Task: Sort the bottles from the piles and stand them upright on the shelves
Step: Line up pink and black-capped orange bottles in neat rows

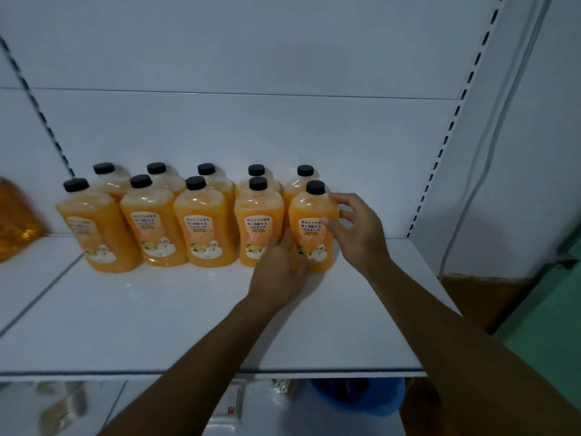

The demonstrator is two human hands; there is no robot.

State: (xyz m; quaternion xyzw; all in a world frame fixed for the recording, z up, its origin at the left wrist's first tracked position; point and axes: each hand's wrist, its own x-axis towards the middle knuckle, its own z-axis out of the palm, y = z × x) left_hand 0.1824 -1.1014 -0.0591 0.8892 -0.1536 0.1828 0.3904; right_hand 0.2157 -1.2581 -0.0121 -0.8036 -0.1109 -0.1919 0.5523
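Note:
Several orange bottles with black caps stand upright in two rows on the white shelf [157, 309]. The rightmost front bottle [311, 215] has both my hands on it. My left hand [278, 272] wraps its fingers round the bottle's lower left side. My right hand [355, 231] holds the upper right side, thumb across the label and fingers curled behind the shoulder. The neighbouring front bottle [258, 221] stands just left of it, close to my left hand.
A slotted white upright [452, 121] bounds the shelf on the right. Another orange container [15, 218] sits at the far left edge. Below the shelf lie a blue object [358, 398] and packaged goods. A cardboard box [481, 297] stands at the right.

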